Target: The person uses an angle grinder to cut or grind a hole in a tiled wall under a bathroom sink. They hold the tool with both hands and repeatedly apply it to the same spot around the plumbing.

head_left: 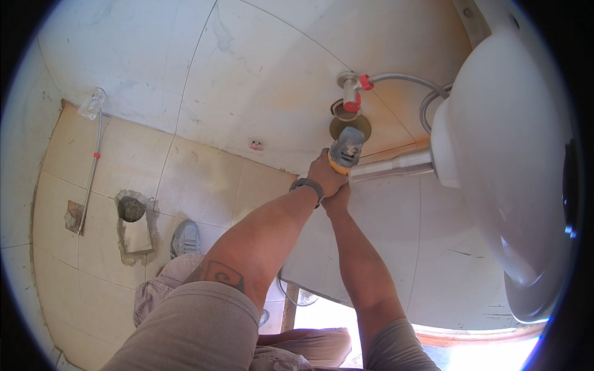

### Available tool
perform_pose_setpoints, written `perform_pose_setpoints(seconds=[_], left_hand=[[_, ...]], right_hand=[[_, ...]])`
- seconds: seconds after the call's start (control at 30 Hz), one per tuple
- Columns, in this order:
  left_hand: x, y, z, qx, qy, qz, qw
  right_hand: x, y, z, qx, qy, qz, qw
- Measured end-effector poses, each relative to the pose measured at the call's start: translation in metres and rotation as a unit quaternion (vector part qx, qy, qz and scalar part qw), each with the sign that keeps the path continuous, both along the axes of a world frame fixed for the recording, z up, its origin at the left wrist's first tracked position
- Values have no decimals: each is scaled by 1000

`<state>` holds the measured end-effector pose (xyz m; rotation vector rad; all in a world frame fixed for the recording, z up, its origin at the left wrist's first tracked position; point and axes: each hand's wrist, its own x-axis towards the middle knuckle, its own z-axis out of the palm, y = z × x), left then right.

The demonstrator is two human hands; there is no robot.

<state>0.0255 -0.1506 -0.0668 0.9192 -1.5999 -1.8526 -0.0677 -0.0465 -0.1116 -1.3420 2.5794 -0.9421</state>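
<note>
A: While scanning from the left, what are you seeing?

B: A clear hose end (93,103) is lying on the floor tiles beside a rough drain hole (131,209); a small pink-and-white tag (255,145) is sitting low on the wall (247,74).

A: And the hands?

B: The left hand (325,176) is wrapping tight around a yellow-and-grey tool (345,151), pressing it at the round wall flange (350,127) under the angle valve (351,93). The right hand (337,199) is tucking beneath; I cannot tell its grip.

A: Step?

B: I judge he is fitting the chrome drain pipe (396,167) between wall and white basin (501,154); next calls for steady pressure.
</note>
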Motion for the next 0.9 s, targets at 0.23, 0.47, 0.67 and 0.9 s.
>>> perform_pose_setpoints(seconds=[0.23, 0.47, 0.67, 0.9], left_hand=[[-4, -1, 0, 17, -4, -9, 1000], [-3, 1, 4, 22, -10, -7, 1000], [-4, 2, 4, 23, -11, -9, 1000], [-6, 3, 4, 18, -11, -4, 1000]], right_hand=[[-2, -2, 0, 52, -63, -21, 996], [6, -2, 14, 42, -48, -8, 998], [5, -2, 19, 62, -24, -13, 998], [-9, 2, 6, 72, 5, -19, 997]])
